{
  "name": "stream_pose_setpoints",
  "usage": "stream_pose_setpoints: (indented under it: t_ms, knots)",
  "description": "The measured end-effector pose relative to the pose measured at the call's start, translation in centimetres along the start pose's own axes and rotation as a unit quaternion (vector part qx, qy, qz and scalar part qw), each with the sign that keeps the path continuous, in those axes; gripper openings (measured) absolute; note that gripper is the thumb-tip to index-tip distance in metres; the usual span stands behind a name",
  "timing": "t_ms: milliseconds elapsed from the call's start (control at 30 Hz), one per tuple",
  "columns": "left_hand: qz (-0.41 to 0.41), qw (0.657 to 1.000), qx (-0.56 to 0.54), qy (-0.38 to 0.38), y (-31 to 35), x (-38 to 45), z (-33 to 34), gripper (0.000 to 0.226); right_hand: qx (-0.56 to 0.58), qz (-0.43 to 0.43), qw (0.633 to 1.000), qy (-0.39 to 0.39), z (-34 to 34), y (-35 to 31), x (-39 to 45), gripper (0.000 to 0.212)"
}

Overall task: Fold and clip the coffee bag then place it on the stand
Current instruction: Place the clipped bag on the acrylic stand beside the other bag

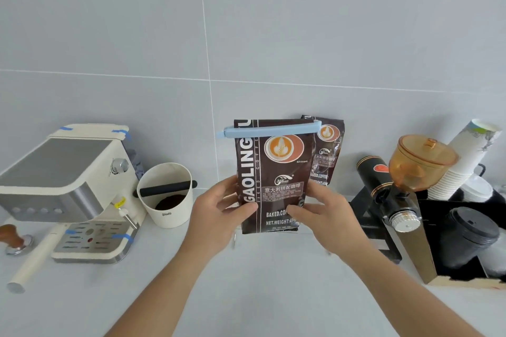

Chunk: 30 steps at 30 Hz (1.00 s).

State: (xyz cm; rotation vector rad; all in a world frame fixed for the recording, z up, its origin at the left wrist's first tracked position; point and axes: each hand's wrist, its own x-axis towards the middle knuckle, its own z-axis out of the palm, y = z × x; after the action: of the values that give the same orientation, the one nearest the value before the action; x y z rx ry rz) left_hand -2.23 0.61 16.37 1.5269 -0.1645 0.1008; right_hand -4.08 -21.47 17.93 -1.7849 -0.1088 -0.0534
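Note:
A dark brown coffee bag stands upright in the middle of the counter, its top folded over and held by a long light blue clip. My left hand grips the bag's lower left side and my right hand grips its lower right side. The bag's bottom edge sits at a thin clear stand, which the bag and my hands mostly hide. Behind it, to the right, a second identical coffee bag leans against the wall.
A cream espresso machine and a white knock box stand at the left, with a tamper and a portafilter handle. A black grinder, stacked paper cups and black lids in a box fill the right.

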Motion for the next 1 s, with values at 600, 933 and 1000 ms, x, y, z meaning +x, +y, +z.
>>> stream_pose_setpoints:
  t_ms: [600, 933, 1000]
  knots:
    - [0.026, 0.997, 0.044, 0.05, -2.6, 11.4, 1.5, 0.045, -0.024, 0.031, 0.997, 0.064, 0.9, 1.7, 11.3, 0.041]
    - [-0.017, 0.996, 0.076, 0.037, -7.1, 15.5, 1.5, 0.042, -0.05, 0.086, 0.992, 0.083, 2.3, 5.8, 15.3, 0.044]
    - [-0.025, 0.996, 0.08, 0.034, -7.9, 16.2, 1.4, 0.041, -0.066, 0.091, 0.99, 0.088, 2.5, 6.5, 16.0, 0.044]
